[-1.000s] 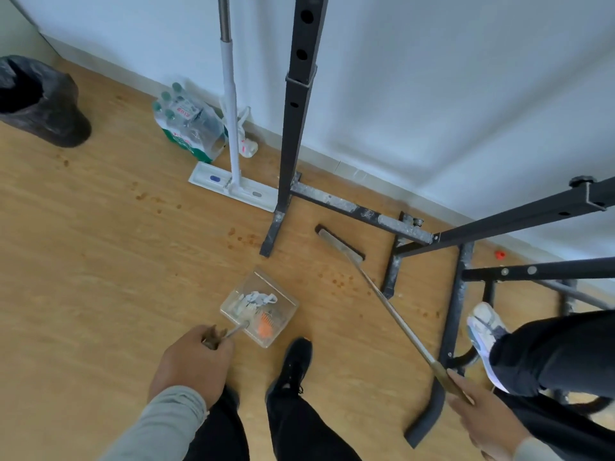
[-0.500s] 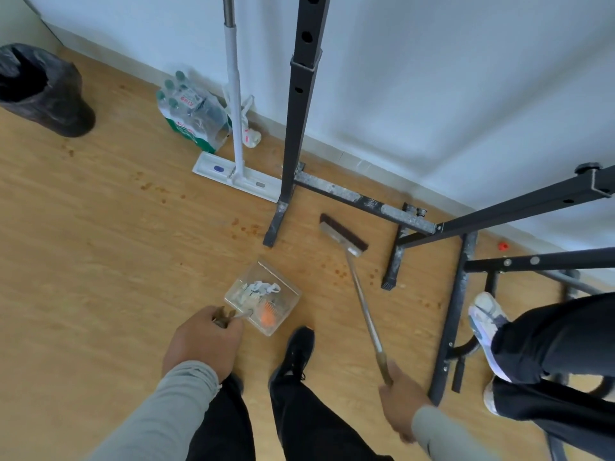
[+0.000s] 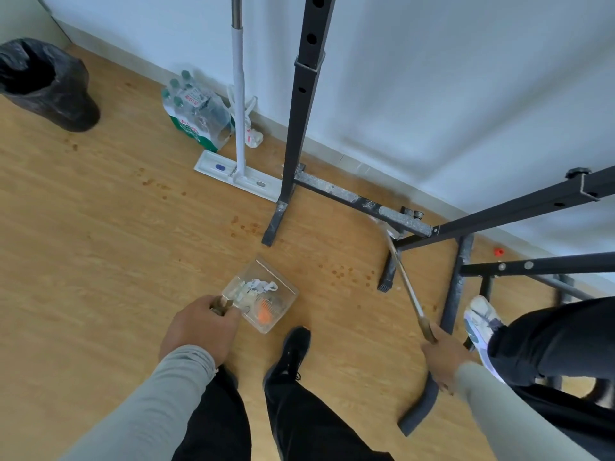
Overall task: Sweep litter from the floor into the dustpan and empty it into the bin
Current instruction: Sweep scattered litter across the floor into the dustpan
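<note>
Left hand (image 3: 199, 327): lower centre of the frame, fingers clamped round the short handle of the dustpan (image 3: 261, 296). It has hardly budged over the last second.
Dustpan: clear plastic, just beyond that hand and ahead of the black shoe (image 3: 291, 351). Low to the floor, though contact is hard to call.
Litter (image 3: 254, 289): already aboard! White paper scraps and an orange piece lie inside the pan.
Right hand (image 3: 442, 357): lower right, fingers wrapped round the end of the broom handle (image 3: 407, 287).
Broom: here's the change. Half a second back its head sat in open floor at centre frame; now the handle has swung right and the blurred head (image 3: 389, 231) reaches in under the black metal frame (image 3: 359, 199), up against the low bar.
What that means: my read is one more sweep, fishing for something near the frame's feet before the pan gets carried off.
Red bit (image 3: 498, 251): small, by the skirting at the right edge, well apart from the broom head. A likely leftover.
Bystander: another person's leg and pale trainer (image 3: 479, 322) sit just beside the broom hand. Tight quarters.
Mop (image 3: 238, 174): flat white head parked near the wall, upper centre.
Bin (image 3: 43, 84): black-lined, upper left corner, far from the pan. Emptying not yet done.
</note>
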Tool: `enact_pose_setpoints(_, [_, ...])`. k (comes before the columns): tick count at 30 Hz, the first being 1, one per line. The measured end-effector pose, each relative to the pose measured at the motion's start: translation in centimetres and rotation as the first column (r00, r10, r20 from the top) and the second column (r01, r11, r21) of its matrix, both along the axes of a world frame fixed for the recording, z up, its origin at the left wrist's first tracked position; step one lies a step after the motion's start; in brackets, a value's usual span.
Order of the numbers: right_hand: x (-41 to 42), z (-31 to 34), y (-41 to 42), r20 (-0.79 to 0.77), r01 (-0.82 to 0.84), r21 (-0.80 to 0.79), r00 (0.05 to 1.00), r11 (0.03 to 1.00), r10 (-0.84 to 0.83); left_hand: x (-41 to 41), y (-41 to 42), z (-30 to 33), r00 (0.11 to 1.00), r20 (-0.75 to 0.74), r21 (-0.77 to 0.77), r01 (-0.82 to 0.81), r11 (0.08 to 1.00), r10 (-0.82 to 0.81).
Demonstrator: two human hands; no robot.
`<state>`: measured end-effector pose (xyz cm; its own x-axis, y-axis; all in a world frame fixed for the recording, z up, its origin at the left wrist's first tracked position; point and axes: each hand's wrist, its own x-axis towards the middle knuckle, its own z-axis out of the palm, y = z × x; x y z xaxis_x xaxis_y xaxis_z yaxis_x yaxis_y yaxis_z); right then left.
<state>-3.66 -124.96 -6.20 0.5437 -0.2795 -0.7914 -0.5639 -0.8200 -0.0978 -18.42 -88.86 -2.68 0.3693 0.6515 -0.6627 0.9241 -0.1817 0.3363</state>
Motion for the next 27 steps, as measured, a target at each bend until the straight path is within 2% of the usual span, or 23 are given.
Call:
enact_pose_setpoints(2, [-0.3,-3.1,2.2,-0.071,0.018,0.017,0.997,1.000,-0.016,-0.3,0.0,-0.1,1.000,-0.003,0.011,0.001,1.000,-0.001])
enact_pose_setpoints(5, [-5.4,-5.0,4.8,-0.228,-0.097,0.122,0.966,0.988,0.123,-0.3,-0.1,-0.3,1.000,-0.008,0.015,0.024,1.000,-0.023])
enact_pose_setpoints(6, [-7.2,-4.6,5.6,-0.246,-0.148,0.122,0.954,0.981,0.174,-0.2,-0.1,-0.3,1.000,-0.004,0.011,0.024,1.000,-0.024])
enact_pose_setpoints(7, [-8.7,-4.2,6.3,-0.235,-0.131,0.147,0.958,0.980,0.163,-0.1,-0.2,-0.4,1.000,-0.001,0.007,0.023,1.000,-0.023])
enact_pose_setpoints(8, [-10.0,-3.0,7.2,-0.190,-0.076,0.177,0.976,0.981,0.110,0.0,-0.4,-0.4,1.000,-0.001,0.008,0.023,1.000,-0.023])
enact_pose_setpoints(9, [-10.7,-1.6,8.0,-0.181,0.063,0.214,0.983,0.975,-0.024,0.1,-0.4,-0.4,1.000,-0.002,0.011,0.024,1.000,-0.024])
enact_pose_setpoints(11, [-11.2,1.2,7.9,-0.281,0.084,0.291,0.960,0.953,0.002,0.2,-0.4,-0.3,1.000,-0.006,0.014,0.025,1.000,-0.025])
enact_pose_setpoints(13, [-10.1,4.2,6.4,-0.411,0.190,0.320,0.910,0.928,-0.045,0.2,-0.2,-0.2,1.000,-0.005,0.010,0.027,1.000,-0.027])
enact_pose_setpoints(16, [-7.3,8.0,2.5,-0.497,0.331,0.348,0.858,0.877,-0.127,0.2,0.2,-0.1,1.000,0.003,0.003,0.017,1.000,-0.017])
enact_pose_setpoints(18, [-5.9,9.7,0.7,-0.460,0.358,0.348,0.870,0.866,-0.175,0.1,0.5,-0.2,1.000,0.000,0.002,0.013,1.000,-0.013])
enact_pose_setpoints(21, [-4.7,11.0,0.3,-0.328,0.294,0.309,0.926,0.904,-0.189,0.2,0.5,-0.2,1.000,-0.004,0.003,0.019,1.000,-0.019])
enact_pose_setpoints(24, [-2.7,8.6,1.6,-0.209,0.213,0.251,0.964,0.944,-0.162,0.0,0.0,0.0,1.000,0.010,0.000,0.005,1.000,-0.005])
enact_pose_setpoints(27, [0.5,4.3,4.5,-0.131,0.219,0.202,0.972,0.955,-0.195,-0.5,-0.9,0.2,1.000,0.019,0.002,0.011,1.000,-0.011])
